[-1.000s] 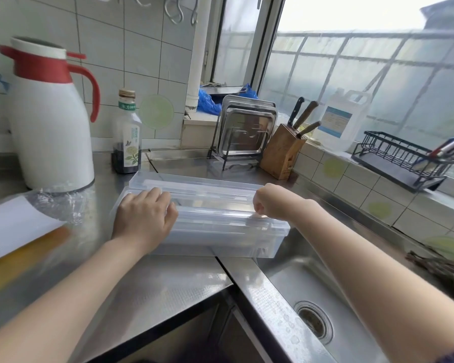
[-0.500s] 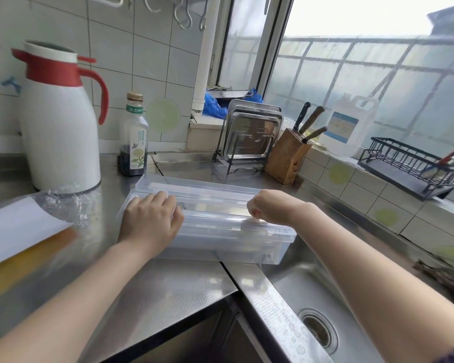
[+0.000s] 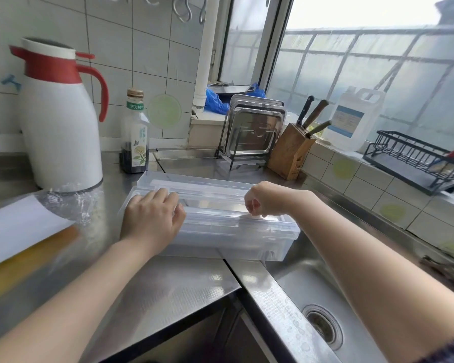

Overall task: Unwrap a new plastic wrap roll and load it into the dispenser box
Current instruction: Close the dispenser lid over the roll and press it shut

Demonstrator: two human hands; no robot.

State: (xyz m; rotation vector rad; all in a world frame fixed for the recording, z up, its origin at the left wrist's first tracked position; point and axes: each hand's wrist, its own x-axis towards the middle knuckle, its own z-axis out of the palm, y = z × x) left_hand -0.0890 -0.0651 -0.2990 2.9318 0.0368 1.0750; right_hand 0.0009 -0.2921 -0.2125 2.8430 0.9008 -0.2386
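Observation:
A clear plastic dispenser box lies lengthwise on the steel counter, its right end overhanging the sink. My left hand rests on its left end with the fingers curled over the top. Further right, my right hand has its fingers curled on the front edge of the lid. A narrow gap shows along the lid between my hands. At the far left lies the new plastic wrap roll, white and yellow inside crinkled clear film, blurred, touched by neither hand.
A white and red thermos jug and a dark sauce bottle stand behind the box. Steel trays in a rack, a wooden knife block and a white canister line the back. The sink basin drops away at right.
Both hands stay on the box. My left fingers have curled in more and my right hand has shifted slightly left along the lid. The view has tipped a little.

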